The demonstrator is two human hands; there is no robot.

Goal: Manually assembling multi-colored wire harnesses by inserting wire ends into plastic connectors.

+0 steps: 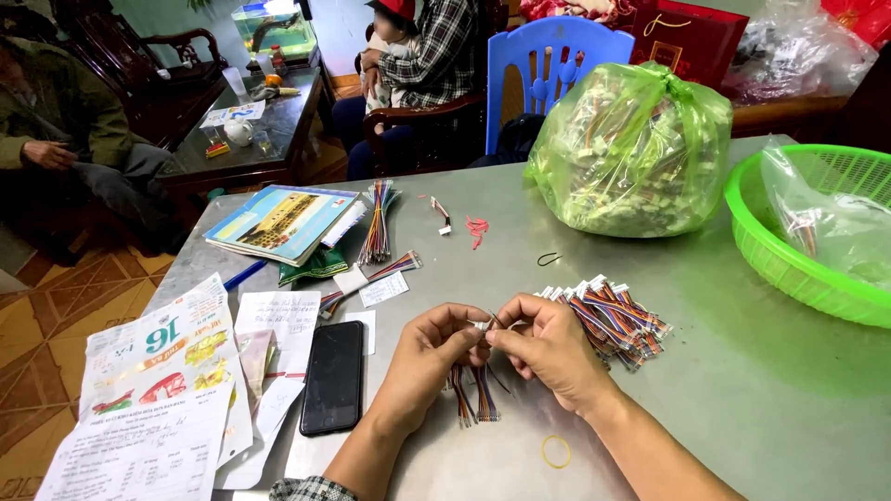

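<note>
Both hands meeting at table centre, pinched shut on one small wire harness (pixel 475 382). Left hand (pixel 436 348) clamping the white connector end from the left, right hand (pixel 548 348) closing on the same end from the right, fingertips nearly touching. Long axis of the harness running straight down toward the body, coloured wires dangling below the knuckles and brushing the grey table (pixel 742 390). Neither hand nearer: shared grip, dead level.

Just right of the right hand, a fanned pile of finished harnesses (pixel 613 320), connectors up and away, close enough for that hand alone. Loose yellow rubber band (pixel 557 452) near the right wrist, black phone (pixel 332 376) beside the left forearm.

Containers now: tied green plastic bag (pixel 631 153) at the far side, stuffed full of wire pieces. Green basket (pixel 789 250) at the right edge, holding a clear bag with a few harnesses inside, well apart from both hands.
</note>
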